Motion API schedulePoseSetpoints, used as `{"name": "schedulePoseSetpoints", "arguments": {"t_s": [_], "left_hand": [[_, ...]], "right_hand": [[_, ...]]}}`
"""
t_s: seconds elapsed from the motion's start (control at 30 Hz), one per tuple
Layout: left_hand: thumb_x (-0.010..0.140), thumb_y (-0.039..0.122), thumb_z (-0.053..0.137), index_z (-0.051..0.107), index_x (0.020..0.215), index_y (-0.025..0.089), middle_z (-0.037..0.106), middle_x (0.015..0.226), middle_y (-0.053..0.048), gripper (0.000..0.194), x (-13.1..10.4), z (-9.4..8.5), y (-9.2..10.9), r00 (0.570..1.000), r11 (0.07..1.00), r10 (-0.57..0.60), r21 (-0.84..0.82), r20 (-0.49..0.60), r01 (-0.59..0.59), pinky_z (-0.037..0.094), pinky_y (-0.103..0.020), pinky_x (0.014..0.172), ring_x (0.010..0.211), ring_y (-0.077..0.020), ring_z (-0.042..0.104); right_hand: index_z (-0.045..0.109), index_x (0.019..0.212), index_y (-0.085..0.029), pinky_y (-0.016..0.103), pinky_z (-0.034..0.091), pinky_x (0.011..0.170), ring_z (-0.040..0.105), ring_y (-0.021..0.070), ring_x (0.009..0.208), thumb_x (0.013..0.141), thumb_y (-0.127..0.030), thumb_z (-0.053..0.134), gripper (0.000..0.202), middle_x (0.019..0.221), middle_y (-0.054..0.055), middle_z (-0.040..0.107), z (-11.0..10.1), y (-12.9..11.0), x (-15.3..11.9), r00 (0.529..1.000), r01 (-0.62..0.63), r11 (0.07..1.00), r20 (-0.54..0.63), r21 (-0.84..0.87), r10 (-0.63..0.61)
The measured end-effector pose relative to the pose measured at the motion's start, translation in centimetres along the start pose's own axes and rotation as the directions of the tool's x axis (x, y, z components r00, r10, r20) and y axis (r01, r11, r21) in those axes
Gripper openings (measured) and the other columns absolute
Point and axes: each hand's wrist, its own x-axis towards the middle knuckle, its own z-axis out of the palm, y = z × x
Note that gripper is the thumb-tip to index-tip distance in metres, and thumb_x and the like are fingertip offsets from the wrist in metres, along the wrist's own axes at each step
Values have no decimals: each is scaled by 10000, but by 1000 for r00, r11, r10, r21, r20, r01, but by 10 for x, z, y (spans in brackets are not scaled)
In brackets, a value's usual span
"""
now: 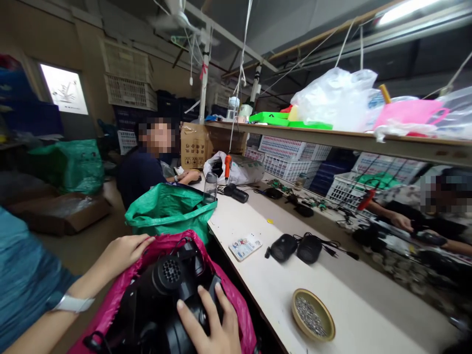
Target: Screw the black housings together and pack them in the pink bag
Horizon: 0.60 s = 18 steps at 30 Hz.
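Note:
A magenta woven bag stands open below the table's near edge, filled with black hair dryers; the one with a round perforated grille lies uppermost. My left hand holds the bag's far left rim, its fingers closed over the edge. Inside the bag, my right hand is wrapped over a black hair dryer, fingers spaced along its body. The lower part of that dryer and my right thumb are hard to make out among the dark shapes.
On the white table are a bowl of small metal parts, a phone, two black corded units and an orange hanging screwdriver. A green bag stands beyond mine. Co-workers sit at the far left and right.

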Motion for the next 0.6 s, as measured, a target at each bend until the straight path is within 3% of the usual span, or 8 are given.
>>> {"name": "schedulePoseSetpoints", "arguments": {"t_s": [0.07,0.17,0.27,0.37,0.5,0.57,0.6], "left_hand": [[944,574,267,777,1045,205,792,1086,-127,638,0,4,-4,1000,999,16,-28,-23,-17,547,-382,815,990,-358,747],[925,610,285,787,1049,208,789,1112,-105,655,1,8,-8,999,996,38,-75,-37,-41,555,-340,851,998,-317,754],[920,637,289,792,1064,205,792,1102,-99,678,5,11,-11,998,995,35,-97,-46,-40,562,-324,839,995,-304,757],[904,640,303,806,1038,210,792,1096,-105,676,9,10,-10,999,996,20,-81,-32,-23,564,-363,835,1015,-338,749],[919,586,363,796,1028,239,797,1086,-76,566,3,-21,12,999,999,-37,-25,-9,37,547,-408,803,1010,-364,735],[964,570,359,742,1093,230,764,1176,-44,528,-14,-48,34,993,998,-46,-46,-107,42,514,-412,919,1110,-323,688],[980,570,362,711,1108,219,744,1199,-33,511,-29,-59,47,977,996,-31,-86,-209,13,478,-411,996,1144,-292,658]], "right_hand": [[403,1478,-565,669,426,1071,417,429,1412,793,-623,754,772,1559,-26,457,-3,2,20,994,-5,989,111,145,-11],[508,1436,-489,608,360,1143,391,372,1429,834,-595,722,648,1527,-10,493,-5,6,50,963,-111,956,268,273,36],[613,1355,-357,539,391,1122,486,329,1329,889,-492,689,491,1385,45,604,1,7,72,929,-227,930,352,289,117],[648,1304,-286,546,451,1035,588,329,1175,912,-486,652,440,1224,87,676,13,6,85,911,-283,934,366,219,190],[608,1364,-247,616,313,1154,516,349,1327,935,-494,627,496,1351,139,619,26,4,89,923,-286,939,317,192,217],[523,1454,-224,642,192,1207,363,350,1464,951,-509,610,585,1505,158,499,22,6,87,919,-285,928,346,241,192],[473,1494,-201,642,169,1216,287,344,1505,958,-514,604,634,1562,164,429,16,7,84,907,-288,918,385,274,169]]}}
